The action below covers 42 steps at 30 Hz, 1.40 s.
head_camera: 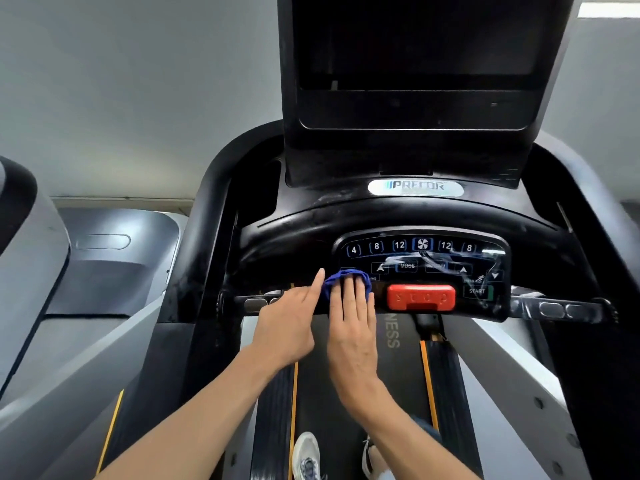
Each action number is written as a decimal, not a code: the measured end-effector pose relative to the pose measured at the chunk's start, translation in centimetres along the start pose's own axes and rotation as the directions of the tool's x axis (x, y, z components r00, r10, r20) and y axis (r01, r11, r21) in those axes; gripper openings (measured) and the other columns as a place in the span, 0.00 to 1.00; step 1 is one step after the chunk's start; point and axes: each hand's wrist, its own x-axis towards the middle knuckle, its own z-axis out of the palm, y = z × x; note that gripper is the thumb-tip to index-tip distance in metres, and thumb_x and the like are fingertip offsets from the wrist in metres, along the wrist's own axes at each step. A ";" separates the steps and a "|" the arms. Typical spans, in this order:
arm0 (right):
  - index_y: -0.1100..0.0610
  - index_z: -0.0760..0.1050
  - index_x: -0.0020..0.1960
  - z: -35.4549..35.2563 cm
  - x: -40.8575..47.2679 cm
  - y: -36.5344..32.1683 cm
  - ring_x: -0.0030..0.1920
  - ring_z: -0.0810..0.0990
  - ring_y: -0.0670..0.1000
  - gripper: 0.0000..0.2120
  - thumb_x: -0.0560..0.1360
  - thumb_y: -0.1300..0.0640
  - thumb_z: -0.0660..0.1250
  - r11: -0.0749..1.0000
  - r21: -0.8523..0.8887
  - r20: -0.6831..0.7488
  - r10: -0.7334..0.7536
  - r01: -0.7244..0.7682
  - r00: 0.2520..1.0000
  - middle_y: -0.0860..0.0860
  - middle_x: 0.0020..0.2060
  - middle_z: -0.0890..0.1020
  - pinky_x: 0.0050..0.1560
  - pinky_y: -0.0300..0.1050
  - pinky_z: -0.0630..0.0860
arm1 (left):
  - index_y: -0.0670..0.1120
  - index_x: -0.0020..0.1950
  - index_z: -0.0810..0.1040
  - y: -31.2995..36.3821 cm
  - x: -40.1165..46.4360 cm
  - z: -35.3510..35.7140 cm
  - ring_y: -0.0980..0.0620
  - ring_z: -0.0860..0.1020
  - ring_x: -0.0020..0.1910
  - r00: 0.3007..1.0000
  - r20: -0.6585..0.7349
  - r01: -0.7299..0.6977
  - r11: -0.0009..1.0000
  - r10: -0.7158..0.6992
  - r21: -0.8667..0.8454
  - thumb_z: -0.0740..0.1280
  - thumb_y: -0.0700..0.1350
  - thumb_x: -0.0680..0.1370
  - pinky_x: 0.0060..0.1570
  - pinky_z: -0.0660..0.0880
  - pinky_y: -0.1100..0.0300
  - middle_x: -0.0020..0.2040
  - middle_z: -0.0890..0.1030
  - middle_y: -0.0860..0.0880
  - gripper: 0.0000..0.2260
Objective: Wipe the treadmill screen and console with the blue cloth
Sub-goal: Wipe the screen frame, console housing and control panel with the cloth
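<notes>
Setting: grey wall (138, 81) behind a black treadmill, with a second grey machine (52, 271) off to the left.
Cloth: the blue cloth (341, 277) is bunched on the lower left of the button panel (420, 268), just left of the red stop button (420, 297).
Right hand: the right hand (353, 323) lies flat on the cloth, fingers straight and close together, pressing it onto the panel; no curled grip.
Left hand: the left hand (291, 317) rests beside the cloth, fingers extended, forefinger up along the cloth's left edge; it touches or steadies the cloth but does not clasp it.
Step in hand: judged to be wiping the console's left part.
Doing it well: likely best to keep the palm flat and the pressure light, sweep rightward in overlapping passes, and skirt the stop button and the start key (477, 291) so nothing gets pressed hard.
Still to do: streaks or glare show on the panel's right side; the dark screen (415, 39) above is well apart from the hands, and whether it is already clean cannot be told.
Holders: dark recesses flank the screen's base on the console (311, 216); their contents, if any, are too dark to make out.
Below: the running belt (363, 393) and the person's shoes (306, 452).
</notes>
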 end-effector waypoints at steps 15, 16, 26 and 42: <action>0.66 0.63 0.77 -1.9 4.5 1.4 0.79 0.60 0.62 0.27 0.79 0.67 0.46 0.965 0.033 -0.032 0.262 -0.261 0.965 0.65 0.76 0.64 0.77 0.60 0.59 | 0.58 0.82 0.38 -0.4 -0.2 -0.3 0.53 0.73 0.67 0.998 0.069 -0.001 1.000 0.000 0.020 0.64 0.40 0.77 0.43 0.74 0.58 0.75 0.67 0.58 0.45; 0.66 0.63 0.77 -1.7 3.6 1.1 0.79 0.60 0.62 0.28 0.78 0.68 0.46 0.960 0.047 -0.049 0.277 -0.275 0.960 0.64 0.76 0.64 0.78 0.60 0.59 | 0.58 0.82 0.38 -0.3 -0.4 -0.3 0.53 0.73 0.67 0.998 0.071 0.001 1.000 -0.002 0.009 0.65 0.39 0.76 0.43 0.73 0.58 0.74 0.67 0.58 0.45; 0.66 0.63 0.77 -2.0 1.7 0.6 0.79 0.61 0.60 0.31 0.74 0.71 0.47 0.970 0.080 0.019 0.228 -0.229 0.973 0.63 0.77 0.64 0.77 0.60 0.61 | 0.59 0.83 0.42 -1.1 -0.3 0.0 0.52 0.58 0.80 0.983 0.175 -0.039 0.998 0.048 -0.057 0.64 0.38 0.78 0.64 0.74 0.50 0.82 0.56 0.56 0.42; 0.50 0.65 0.58 -7.3 -2.8 1.3 0.51 0.78 0.45 0.07 0.83 0.55 0.62 0.548 0.696 0.395 0.247 -0.464 0.885 0.46 0.51 0.77 0.48 0.33 0.71 | 0.58 0.66 0.77 0.0 -5.8 0.5 0.59 0.77 0.62 0.992 0.053 -0.025 0.603 0.112 -0.797 0.78 0.56 0.72 0.65 0.73 0.61 0.60 0.78 0.62 0.24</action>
